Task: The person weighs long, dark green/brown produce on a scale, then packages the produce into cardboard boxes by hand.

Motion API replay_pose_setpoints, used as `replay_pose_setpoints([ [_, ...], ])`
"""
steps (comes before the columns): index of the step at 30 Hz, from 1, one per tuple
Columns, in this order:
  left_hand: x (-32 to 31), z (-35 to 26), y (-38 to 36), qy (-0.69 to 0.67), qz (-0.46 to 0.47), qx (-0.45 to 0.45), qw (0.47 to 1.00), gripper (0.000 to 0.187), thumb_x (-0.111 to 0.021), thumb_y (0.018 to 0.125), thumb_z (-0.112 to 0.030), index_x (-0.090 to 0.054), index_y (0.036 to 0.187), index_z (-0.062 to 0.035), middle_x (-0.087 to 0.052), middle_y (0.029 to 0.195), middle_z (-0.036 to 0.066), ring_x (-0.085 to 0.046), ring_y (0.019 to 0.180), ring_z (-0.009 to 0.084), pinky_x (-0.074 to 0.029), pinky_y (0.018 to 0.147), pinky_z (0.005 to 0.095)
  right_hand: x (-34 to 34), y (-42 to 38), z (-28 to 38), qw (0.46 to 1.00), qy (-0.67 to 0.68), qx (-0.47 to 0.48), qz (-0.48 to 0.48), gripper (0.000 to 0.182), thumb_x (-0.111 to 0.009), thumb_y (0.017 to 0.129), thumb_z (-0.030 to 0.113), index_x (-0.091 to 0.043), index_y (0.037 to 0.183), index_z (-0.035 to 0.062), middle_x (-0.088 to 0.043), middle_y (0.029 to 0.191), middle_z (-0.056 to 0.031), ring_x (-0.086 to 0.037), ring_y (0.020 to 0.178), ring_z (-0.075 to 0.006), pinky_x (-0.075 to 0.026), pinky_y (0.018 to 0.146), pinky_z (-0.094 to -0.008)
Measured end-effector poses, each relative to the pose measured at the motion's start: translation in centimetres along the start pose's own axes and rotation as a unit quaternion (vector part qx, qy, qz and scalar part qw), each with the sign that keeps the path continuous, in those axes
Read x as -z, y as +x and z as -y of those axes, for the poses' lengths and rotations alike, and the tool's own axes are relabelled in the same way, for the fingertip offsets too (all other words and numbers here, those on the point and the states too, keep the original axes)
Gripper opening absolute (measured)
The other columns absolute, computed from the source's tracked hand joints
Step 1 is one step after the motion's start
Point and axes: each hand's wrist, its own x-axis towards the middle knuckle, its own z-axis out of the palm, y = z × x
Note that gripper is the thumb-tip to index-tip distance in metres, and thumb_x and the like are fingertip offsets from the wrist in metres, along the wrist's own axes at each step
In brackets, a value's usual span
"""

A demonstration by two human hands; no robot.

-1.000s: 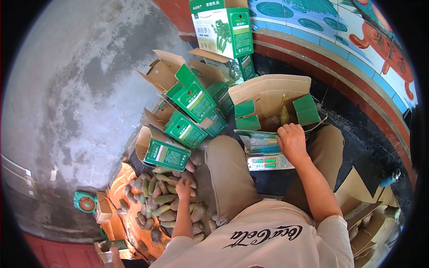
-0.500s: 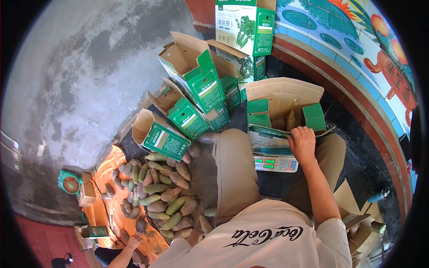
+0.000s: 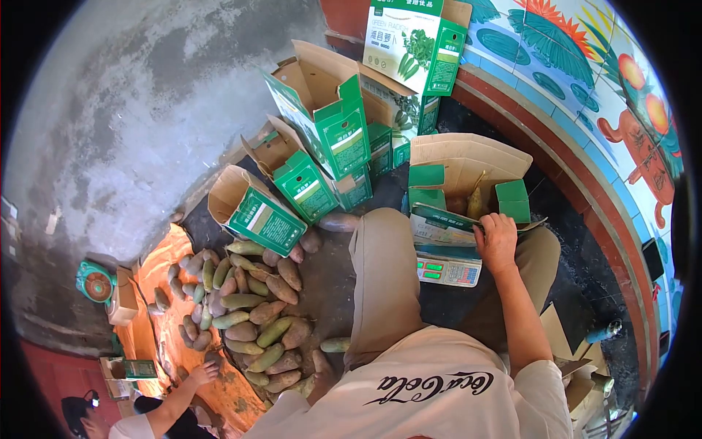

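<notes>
My right hand is closed over the front flap of an open green-and-brown cardboard box. The box rests on a digital scale with lit green numbers, between my knees. Inside it lies a greenish long radish, partly hidden by the flap. Of my left arm, only a bit of skin shows by the shirt edge, next to the pile of green and brownish radishes; its fingers cannot be made out.
Several open green cartons stand beyond the pile, with a printed box stacked behind. Another person's hand reaches over an orange sheet at lower left. A green fan-like device sits by the wall. A bottle lies at right.
The view has turned slightly, shifting the pile leftward in the picture. At lower left, the other person's head has come into view and their hand is at a dark radish. My right hand stays on the flap.
</notes>
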Motion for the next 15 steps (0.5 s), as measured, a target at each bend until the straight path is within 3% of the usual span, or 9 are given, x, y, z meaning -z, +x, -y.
replay_pose_setpoints([
  [15,-0.4,-1.2,0.4,-0.016,-0.012,0.006,1.0,0.063,-0.061,0.083,-0.028,-0.038,0.139,-0.0127,-0.038,0.142,0.019,-0.042,0.131,0.0324,-0.039,0.106,0.0439,-0.2,0.0,-0.1,1.0,-0.011,0.004,0.01,0.024,-0.072,0.071,0.014,-0.05,0.08,0.0088,-0.051,0.076,-0.009,-0.052,0.075,-0.029,-0.04,0.069,-0.0406],
])
